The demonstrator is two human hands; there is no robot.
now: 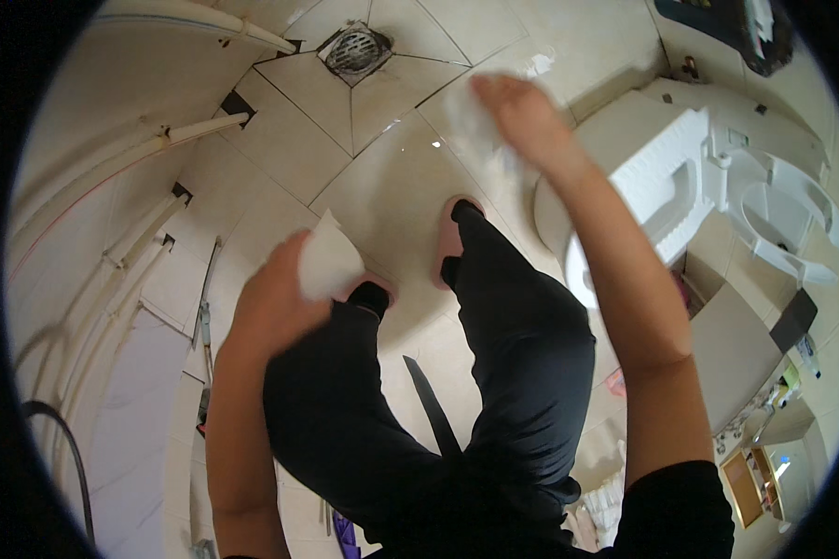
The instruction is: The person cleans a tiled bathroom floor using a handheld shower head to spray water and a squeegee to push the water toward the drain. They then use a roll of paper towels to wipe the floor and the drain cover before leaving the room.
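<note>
My left hand (273, 293) is closed around a piece of white paper or tissue (330, 260), whose pointed upper edge sticks out past the fingers. My right hand (521, 119) is raised near the toilet, blurred by motion. A pale, partly see-through thing (472, 129) shows at its fingers, too blurred to name. Under both hands lies a tiled floor (384, 175) with small shiny wet-looking spots.
A white toilet (643, 182) with its seat (769, 209) raised stands at the right. A dirty floor drain (355, 52) lies at the top. Pipes (203, 128) run along the left wall. Pink slippers (451, 241) are on my feet.
</note>
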